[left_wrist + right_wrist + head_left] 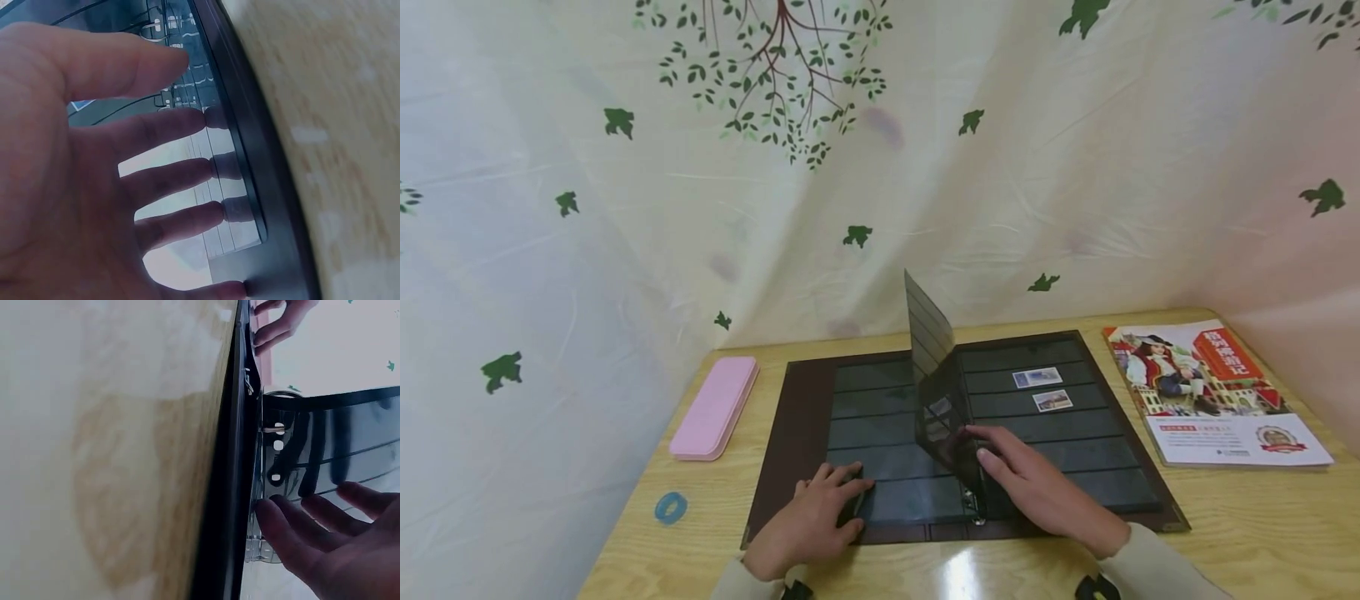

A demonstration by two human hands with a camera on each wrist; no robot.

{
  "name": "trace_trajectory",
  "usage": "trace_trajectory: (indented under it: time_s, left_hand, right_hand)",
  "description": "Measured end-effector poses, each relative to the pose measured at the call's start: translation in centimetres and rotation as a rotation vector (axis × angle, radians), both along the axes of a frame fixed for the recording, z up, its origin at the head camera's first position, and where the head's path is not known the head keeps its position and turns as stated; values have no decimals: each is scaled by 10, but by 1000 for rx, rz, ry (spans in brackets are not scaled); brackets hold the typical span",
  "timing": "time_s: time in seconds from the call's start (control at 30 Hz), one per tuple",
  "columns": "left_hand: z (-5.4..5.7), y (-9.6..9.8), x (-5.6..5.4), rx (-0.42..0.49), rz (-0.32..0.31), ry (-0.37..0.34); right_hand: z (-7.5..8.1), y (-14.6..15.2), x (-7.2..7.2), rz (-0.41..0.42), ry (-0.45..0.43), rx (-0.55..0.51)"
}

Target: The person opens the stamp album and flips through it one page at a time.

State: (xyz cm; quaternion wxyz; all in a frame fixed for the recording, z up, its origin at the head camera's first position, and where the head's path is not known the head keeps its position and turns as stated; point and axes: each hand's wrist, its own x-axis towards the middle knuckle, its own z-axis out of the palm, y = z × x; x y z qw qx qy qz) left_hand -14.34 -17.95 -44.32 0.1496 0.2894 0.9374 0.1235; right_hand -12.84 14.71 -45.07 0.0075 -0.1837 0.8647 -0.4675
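Observation:
A stamp album (pixel 808 400) with black strip-pocket pages lies open on the table. One page (pixel 929 325) stands upright at the middle, above the metal rings (pixel 972 502). My left hand (pixel 820 512) rests on the lower left page, and the left wrist view shows its fingers (pixel 165 178) spread and touching the glossy sheet. My right hand (pixel 1037 483) is at the foot of the upright page, its fingertips against it. In the right wrist view these fingers (pixel 325 515) are extended and apart. Two stamps (pixel 1037 377) sit in the right page's pockets.
A pink case (pixel 715 408) lies left of the album, with a blue ring (pixel 671 507) nearer the front. To the right lies an illustrated book (pixel 1217 392). A cloth backdrop (pixel 925 167) with a leaf pattern hangs behind the wooden table (pixel 632 550).

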Motion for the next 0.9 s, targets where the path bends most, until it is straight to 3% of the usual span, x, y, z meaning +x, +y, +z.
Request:
trace_trajectory:
  time_s: [0.47, 0.53, 0.67, 0.73, 0.8, 0.9]
  left_hand:
    - [3, -9, -5, 139, 99, 65]
    - [5, -12, -9, 188, 149, 72]
    - [12, -20, -17, 378, 316, 102]
    - [17, -23, -20, 451, 366, 131]
    - [23, -22, -19, 482, 347, 160]
    - [29, -16, -17, 461, 229, 168]
  right_hand:
    - [4, -2, -2, 98, -116, 181]
    - [4, -4, -1, 103, -113, 207]
    - [7, -11, 0, 104, -108, 265]
    - [9, -16, 1, 107, -106, 298]
    - [11, -20, 2, 102, -96, 337]
    - [14, -25, 3, 83, -67, 406]
